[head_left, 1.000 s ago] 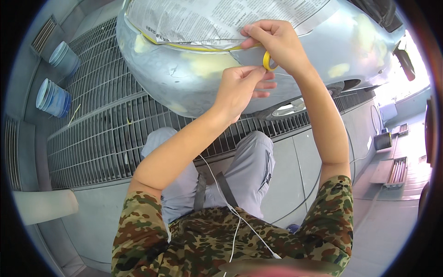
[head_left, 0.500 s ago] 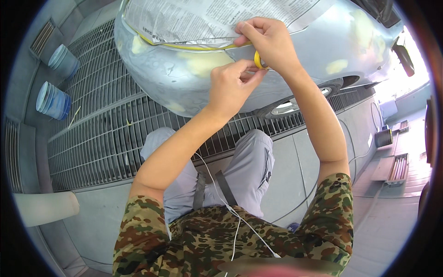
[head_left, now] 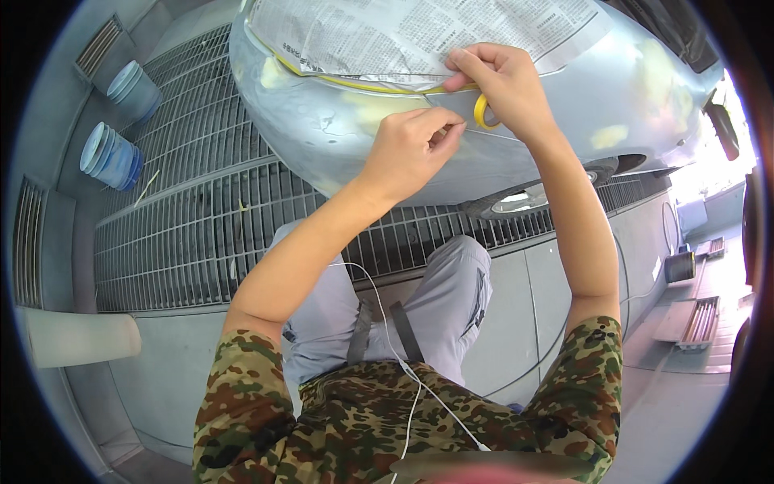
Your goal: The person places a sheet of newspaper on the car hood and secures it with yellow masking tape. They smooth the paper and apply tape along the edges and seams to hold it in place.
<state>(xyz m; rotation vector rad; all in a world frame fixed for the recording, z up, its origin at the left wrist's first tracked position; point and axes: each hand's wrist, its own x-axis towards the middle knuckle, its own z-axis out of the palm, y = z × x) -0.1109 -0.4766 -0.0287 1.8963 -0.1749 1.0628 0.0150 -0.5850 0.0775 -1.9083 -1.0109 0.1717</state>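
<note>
Sheets of newspaper (head_left: 379, 40) cover part of a grey, sanded car body (head_left: 572, 101), with a strip of yellow masking tape (head_left: 334, 80) along their lower edge. My right hand (head_left: 516, 89) has a roll of yellow masking tape (head_left: 480, 111) hanging in its curled fingers. Its thumb and forefinger meet at the newspaper's edge, by the end of the taped strip. To the left and slightly lower, my left hand (head_left: 415, 149) is closed in a pinch close to the car's surface, apart from the roll. Whatever may be between its fingertips is too small to see.
Metal floor grating (head_left: 193, 234) runs beneath the car, beside a car wheel (head_left: 520, 200). Two stacks of blue buckets (head_left: 109, 157) stand by the left wall. A pale cylinder (head_left: 85, 337) lies at lower left. A white cable (head_left: 379, 310) hangs in front of me.
My left hand has come away from the tape roll, leaving a gap between them. The right hand keeps the roll, which now hangs more freely. The whole view has shifted slightly.
</note>
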